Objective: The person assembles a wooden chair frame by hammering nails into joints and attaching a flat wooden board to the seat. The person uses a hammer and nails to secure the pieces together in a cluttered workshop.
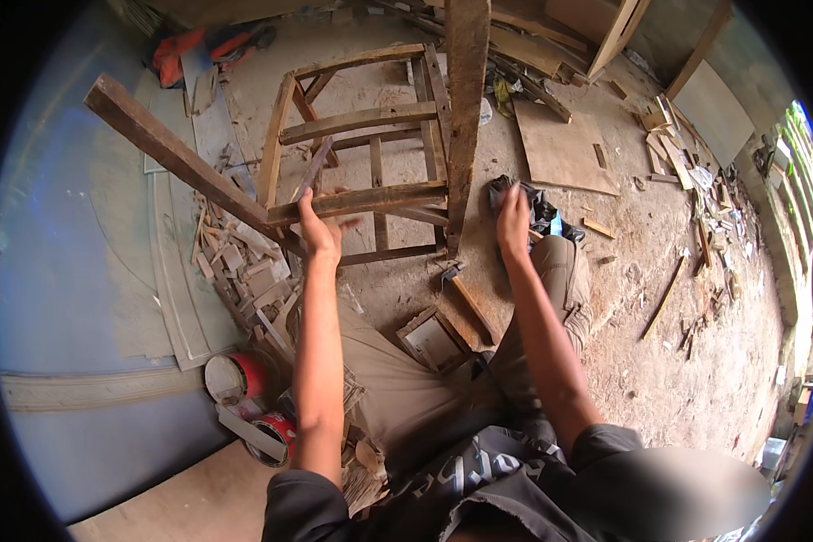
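A rough wooden chair frame point(361, 120) with long dark legs stands tilted in front of me. My left hand point(321, 233) is at its near rail point(379, 200), thumb on one side and blurred fingers around the other. A thin dark strip point(314, 170) slants up from beside the thumb; whether the hand holds it is unclear. My right hand point(513, 226) is over a crumpled black plastic bag point(544, 213) by my right knee. Its fingers are drawn together and partly blurred, so anything in them is hidden. Between my legs lies a hammer point(471, 305) with a wooden handle.
Wood offcuts point(248, 266) are heaped left of the chair frame. Two red cans point(248, 375) stand by my left leg, near a small wooden box point(434, 339). A plywood sheet point(565, 149) lies beyond the bag. Scraps point(682, 158) litter the right side.
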A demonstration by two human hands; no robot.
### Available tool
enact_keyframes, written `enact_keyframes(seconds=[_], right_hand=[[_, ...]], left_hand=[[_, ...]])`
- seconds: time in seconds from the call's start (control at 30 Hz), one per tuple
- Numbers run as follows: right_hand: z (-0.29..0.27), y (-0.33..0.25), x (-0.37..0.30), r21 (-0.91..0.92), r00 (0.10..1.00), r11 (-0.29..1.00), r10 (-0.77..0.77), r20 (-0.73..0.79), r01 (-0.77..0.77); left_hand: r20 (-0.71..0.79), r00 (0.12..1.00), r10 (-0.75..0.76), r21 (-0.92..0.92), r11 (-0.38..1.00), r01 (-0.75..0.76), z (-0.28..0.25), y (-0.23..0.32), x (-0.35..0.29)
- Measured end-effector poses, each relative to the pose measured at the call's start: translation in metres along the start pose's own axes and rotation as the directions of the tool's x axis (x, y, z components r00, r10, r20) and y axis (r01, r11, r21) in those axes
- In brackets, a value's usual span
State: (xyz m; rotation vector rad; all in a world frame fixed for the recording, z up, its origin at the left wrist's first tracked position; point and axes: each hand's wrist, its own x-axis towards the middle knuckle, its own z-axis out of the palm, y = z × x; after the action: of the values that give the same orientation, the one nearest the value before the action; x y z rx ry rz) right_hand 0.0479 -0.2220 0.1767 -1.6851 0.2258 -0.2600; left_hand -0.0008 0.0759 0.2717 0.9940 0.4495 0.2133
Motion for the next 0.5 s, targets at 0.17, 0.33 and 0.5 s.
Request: enact_keyframes(seconds=[0.17,0.33,0.5], right_hand=[[-0.004,0.194,-0.075,-0.902,0.801,0.431,0.530,0.278,0.028],[0.006,0.206,-0.138,-0.964,0.953,0.251,0.261,0.151,0.084],[0.005,0.195,-0.133,-0.965,0.915,0.215,0.341,0.215,0.147]], left_hand=[[0.270,0.963,0.006,0.784,0.579,-0.224,0.015,0.029,-0.044],[0.527,0.606,0.596,0.706,0.089,-0.703,0.056,0.041,-0.018],[0.603,0.755,0.259,0.791,-0.074,-0.607,0.062,0.018,0.017]])
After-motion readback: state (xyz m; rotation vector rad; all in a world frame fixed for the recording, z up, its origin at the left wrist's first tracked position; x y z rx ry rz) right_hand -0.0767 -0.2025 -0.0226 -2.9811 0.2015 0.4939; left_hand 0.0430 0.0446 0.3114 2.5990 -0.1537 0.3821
